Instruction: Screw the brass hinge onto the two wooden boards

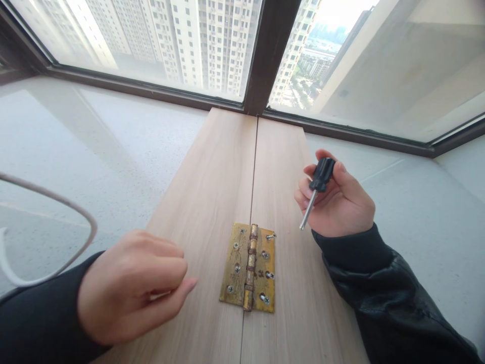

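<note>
My right hand (341,202) holds a short screwdriver (322,174) by its black handle, the metal shaft pointing down and left, above the right-hand board and apart from the hinge. My left hand (136,283) is closed in a loose fist left of the hinge, thumb reaching forward; nothing shows in it. A worn brass hinge (249,268) lies across the seam of two pale wooden boards. Screws in its left leaf (235,268) sit close to the plate. In the right leaf (270,263), several screws stick up or lean, among them the top screw (270,236) and bottom screw (266,300).
The left board (197,192) and right board (284,177) rest on a white speckled sill (125,136). Their far ends reach the dark window frame (261,60). A pale cable (76,207) loops at the left, by my left sleeve. Tall buildings show outside.
</note>
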`<action>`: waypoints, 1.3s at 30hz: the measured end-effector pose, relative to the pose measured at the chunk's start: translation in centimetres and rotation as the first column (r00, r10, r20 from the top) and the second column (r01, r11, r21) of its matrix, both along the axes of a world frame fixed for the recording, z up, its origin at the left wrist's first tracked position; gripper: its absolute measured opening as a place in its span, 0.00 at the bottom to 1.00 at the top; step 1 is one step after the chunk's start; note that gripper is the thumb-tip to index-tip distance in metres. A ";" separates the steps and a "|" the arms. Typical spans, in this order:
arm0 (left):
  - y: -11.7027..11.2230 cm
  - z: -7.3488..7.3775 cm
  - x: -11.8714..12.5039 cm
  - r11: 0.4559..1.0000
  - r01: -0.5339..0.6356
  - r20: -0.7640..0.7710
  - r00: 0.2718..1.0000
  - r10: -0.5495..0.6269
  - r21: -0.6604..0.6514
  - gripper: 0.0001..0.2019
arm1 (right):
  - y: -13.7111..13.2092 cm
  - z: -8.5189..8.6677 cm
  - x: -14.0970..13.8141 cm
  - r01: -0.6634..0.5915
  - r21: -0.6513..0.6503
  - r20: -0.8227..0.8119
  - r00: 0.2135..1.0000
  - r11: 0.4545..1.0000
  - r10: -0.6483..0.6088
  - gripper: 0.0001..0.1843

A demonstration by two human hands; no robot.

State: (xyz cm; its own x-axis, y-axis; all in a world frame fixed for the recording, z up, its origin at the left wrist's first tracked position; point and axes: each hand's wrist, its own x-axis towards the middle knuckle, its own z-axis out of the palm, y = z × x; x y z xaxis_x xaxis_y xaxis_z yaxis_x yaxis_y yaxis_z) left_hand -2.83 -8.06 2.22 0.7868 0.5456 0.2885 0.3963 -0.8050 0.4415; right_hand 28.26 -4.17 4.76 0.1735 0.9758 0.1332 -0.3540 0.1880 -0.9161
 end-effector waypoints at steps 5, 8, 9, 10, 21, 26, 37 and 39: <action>3.7 -0.7 1.6 0.997 -0.045 0.108 0.993 0.053 -0.070 0.20 | -0.6 0.3 -0.6 0.085 0.037 0.074 0.993 0.996 -0.087 0.13; 3.8 -1.3 1.1 0.994 -0.085 0.162 0.982 0.096 -0.075 0.20 | -1.0 0.4 -0.8 0.170 0.086 0.124 0.976 0.982 -0.180 0.12; 3.7 -1.3 1.0 0.993 -0.089 0.168 0.980 0.102 -0.080 0.20 | -1.1 0.4 -0.8 0.197 0.104 0.142 0.967 0.975 -0.211 0.12; 3.6 -1.3 0.9 0.992 -0.090 0.173 0.979 0.104 -0.086 0.19 | -1.2 0.3 -0.9 0.219 0.123 0.162 0.958 0.968 -0.237 0.13; 3.4 -1.2 0.7 0.988 -0.121 0.158 0.978 0.134 -0.092 0.19 | -2.6 0.0 -1.7 0.095 0.204 0.425 0.888 0.974 -0.176 0.13; 3.3 -1.4 0.7 0.988 -0.120 0.166 0.977 0.134 -0.092 0.18 | -2.8 -0.2 -1.9 0.094 0.235 0.476 0.857 0.967 -0.199 0.13; 3.4 -1.6 0.6 0.990 -0.116 0.189 0.973 0.129 -0.078 0.19 | -2.7 -0.8 -1.5 0.013 0.319 0.487 0.856 0.948 -0.176 0.12; 3.4 -1.6 0.6 0.990 -0.110 0.190 0.974 0.124 -0.083 0.19 | -2.7 -0.7 -1.5 0.010 0.325 0.489 0.854 0.946 -0.177 0.12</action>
